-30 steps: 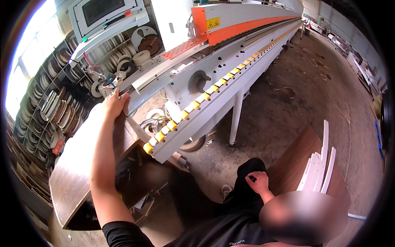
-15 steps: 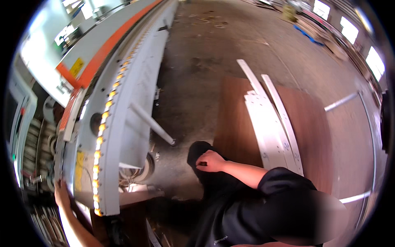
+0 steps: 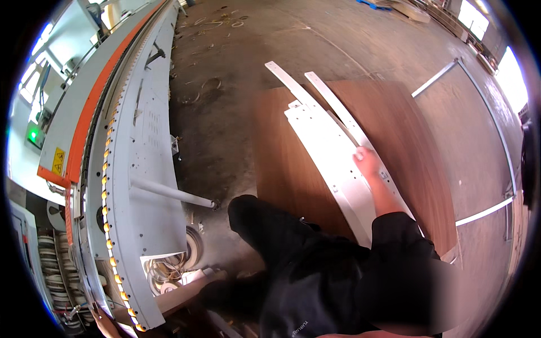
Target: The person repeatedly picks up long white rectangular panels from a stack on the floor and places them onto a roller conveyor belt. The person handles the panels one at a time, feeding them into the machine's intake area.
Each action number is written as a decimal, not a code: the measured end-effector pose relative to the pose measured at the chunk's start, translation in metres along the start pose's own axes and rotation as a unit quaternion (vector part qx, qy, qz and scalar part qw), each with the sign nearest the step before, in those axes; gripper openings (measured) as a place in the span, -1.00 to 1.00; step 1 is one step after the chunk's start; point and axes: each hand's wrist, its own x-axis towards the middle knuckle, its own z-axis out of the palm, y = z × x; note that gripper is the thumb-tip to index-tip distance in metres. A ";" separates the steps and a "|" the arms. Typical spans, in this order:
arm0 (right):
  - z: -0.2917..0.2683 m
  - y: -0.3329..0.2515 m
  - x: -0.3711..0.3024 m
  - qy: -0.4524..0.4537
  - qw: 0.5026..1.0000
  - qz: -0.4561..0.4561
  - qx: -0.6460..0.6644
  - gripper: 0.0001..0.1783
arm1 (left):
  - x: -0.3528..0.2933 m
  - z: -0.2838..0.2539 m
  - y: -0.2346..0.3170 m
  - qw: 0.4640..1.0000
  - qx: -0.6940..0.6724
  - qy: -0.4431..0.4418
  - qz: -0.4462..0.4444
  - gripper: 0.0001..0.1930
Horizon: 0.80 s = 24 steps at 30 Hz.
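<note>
My right hand [image 3: 367, 162] is over a long narrow white strip [image 3: 332, 107], its slightly blurred fingers curled in at the strip's edge. Beside that strip lies a stack of white boards [image 3: 321, 146] with small dark holes, several pieces overlapping. The strips and boards rest on a brown wood-grain panel [image 3: 282, 174]. My left hand [image 3: 105, 325] shows only in part at the lower left rim. Its fingers look stretched out along the near end of the long grey machine [image 3: 152, 281]; the rest of the hand is out of view.
Yellow rollers [image 3: 110, 243] line the machine's edge, and a white support bar [image 3: 174, 194] juts from its side. Below it are a caster wheel [image 3: 194, 248] and loose coiled strips [image 3: 163, 270]. A metal frame [image 3: 490, 107] stands right of the panel. Offcuts litter the floor.
My right hand has left my knee and reached right onto the white strip. The view has turned to the right, and my left hand now shows lower, at the rim.
</note>
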 end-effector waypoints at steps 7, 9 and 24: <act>-0.038 0.144 -0.013 -0.223 0.935 0.273 -0.038 -0.12 | 0.009 0.002 0.006 1.000 0.022 0.010 0.004 -0.30; -0.037 0.166 -0.030 -0.206 0.948 0.236 -0.049 -0.10 | 0.025 0.008 0.018 0.999 0.028 0.022 0.016 -0.30; -0.172 0.023 0.070 0.165 0.979 -0.001 -0.123 -0.28 | -0.035 -0.017 0.036 0.999 0.034 -0.025 -0.025 -0.27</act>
